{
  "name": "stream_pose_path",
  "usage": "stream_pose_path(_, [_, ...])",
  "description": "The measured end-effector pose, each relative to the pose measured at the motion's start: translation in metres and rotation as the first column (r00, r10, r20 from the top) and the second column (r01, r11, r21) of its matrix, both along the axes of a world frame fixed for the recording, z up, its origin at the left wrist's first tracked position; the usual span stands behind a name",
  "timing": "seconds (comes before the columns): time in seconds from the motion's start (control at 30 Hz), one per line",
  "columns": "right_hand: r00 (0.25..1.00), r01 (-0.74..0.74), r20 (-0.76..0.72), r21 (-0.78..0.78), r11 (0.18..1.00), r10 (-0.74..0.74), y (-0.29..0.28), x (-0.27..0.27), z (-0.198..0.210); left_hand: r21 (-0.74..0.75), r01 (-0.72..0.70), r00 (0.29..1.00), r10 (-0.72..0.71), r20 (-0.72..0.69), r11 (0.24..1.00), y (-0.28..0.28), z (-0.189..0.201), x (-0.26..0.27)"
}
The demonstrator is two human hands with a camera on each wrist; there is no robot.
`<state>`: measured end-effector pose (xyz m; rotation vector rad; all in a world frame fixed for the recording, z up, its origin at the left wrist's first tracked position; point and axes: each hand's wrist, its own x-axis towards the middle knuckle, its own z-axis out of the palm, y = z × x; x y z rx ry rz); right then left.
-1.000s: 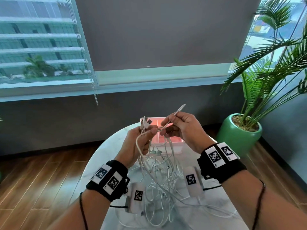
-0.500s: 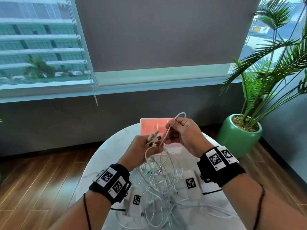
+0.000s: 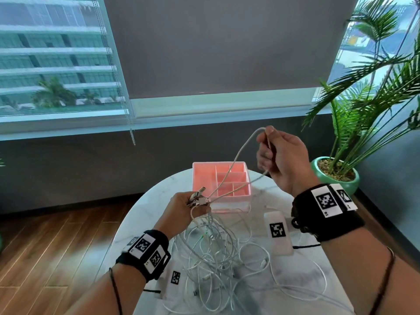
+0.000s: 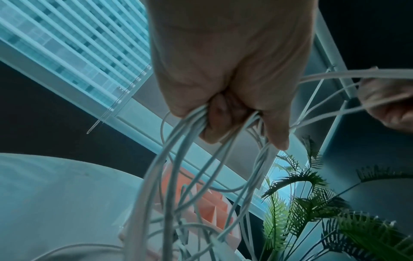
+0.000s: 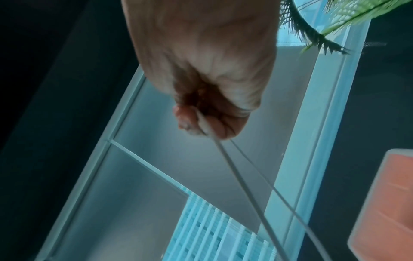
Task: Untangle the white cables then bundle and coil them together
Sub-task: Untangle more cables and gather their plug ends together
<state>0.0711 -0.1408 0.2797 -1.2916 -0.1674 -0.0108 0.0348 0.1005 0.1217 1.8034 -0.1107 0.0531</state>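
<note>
A tangle of white cables [image 3: 213, 251] lies on the round marble table [image 3: 141, 212]. My left hand [image 3: 188, 208] grips a bunch of cable ends with their plugs [image 3: 200, 197] sticking out above the fist; in the left wrist view several strands [image 4: 187, 150] hang down from the curled fingers. My right hand [image 3: 277, 153] is raised up and to the right, pinching one white cable [image 3: 241, 153] folded into a loop; both legs of it run back down to the left hand. In the right wrist view the two strands [image 5: 245, 176] leave the closed fingers.
A pink divided organiser tray [image 3: 197, 169] stands at the table's far edge, behind the hands. A potted palm in a green pot [image 3: 334, 178] is at the right, by the window wall. White tagged boxes [image 3: 278, 233] hang under both wrists over the table.
My right hand has pulled its cable up and to the right, drawing out a long loop. The left hand has dropped lower and left, still holding the plug ends.
</note>
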Motion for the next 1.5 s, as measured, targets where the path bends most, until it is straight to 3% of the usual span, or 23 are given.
stream_pose_path(0.13, [0.995,0.076,-0.050,-0.169,0.983,-0.085,-0.014,0.009,-0.043,-0.044,-0.079,0.997,0.079,-0.015,0.996,-0.002,0.004,-0.001])
stream_pose_path(0.23, [0.969,-0.058,-0.246,-0.176,0.983,0.013,-0.011,0.001,-0.091,-0.095,-0.149,0.988,0.144,-0.050,0.984,-0.004,0.006,0.001])
stream_pose_path(0.3, [0.946,-0.200,-0.299,-0.249,0.948,0.121,0.000,-0.012,-0.116,-0.062,-0.161,0.985,0.157,-0.067,0.985,-0.008,0.007,0.003])
stream_pose_path(0.37, [0.951,-0.285,-0.237,-0.429,0.857,0.198,0.015,-0.026,-0.130,-0.050,-0.135,0.989,0.132,-0.061,0.990,-0.017,0.010,0.001])
stream_pose_path(0.43, [0.962,-0.272,-0.144,-0.521,0.809,0.231,0.029,-0.033,-0.134,-0.036,-0.085,0.996,0.083,-0.045,0.996,-0.025,0.012,0.000])
stream_pose_path(0.6, [0.995,-0.093,-0.024,-0.523,0.847,0.095,0.042,-0.026,-0.130,0.007,-0.049,0.999,0.049,0.004,0.999,-0.035,0.015,-0.007])
stream_pose_path(0.8, [0.995,-0.097,-0.062,-0.549,0.830,0.076,0.046,-0.027,-0.124,0.023,-0.034,0.999,0.035,-0.033,0.999,-0.030,0.009,-0.007])
stream_pose_path(1.0, [0.972,-0.192,-0.187,-0.279,0.941,0.143,0.041,-0.024,-0.096,0.049,-0.014,0.999,0.016,-0.036,0.999,-0.027,0.012,-0.008])
stream_pose_path(1.13, [0.961,-0.178,-0.236,-0.133,0.975,0.143,0.029,-0.022,-0.084,-0.040,-0.073,0.979,0.064,-0.195,0.997,-0.019,0.013,-0.008])
stream_pose_path(1.27, [0.970,-0.019,-0.239,0.061,0.998,0.034,0.015,-0.013,-0.076,0.009,-0.129,0.956,0.126,-0.264,0.992,-0.010,0.008,-0.006])
stream_pose_path(1.5, [0.935,0.324,-0.173,0.055,0.944,-0.311,-0.038,0.017,-0.063,0.059,-0.254,0.911,0.259,-0.320,0.965,0.018,-0.008,-0.013])
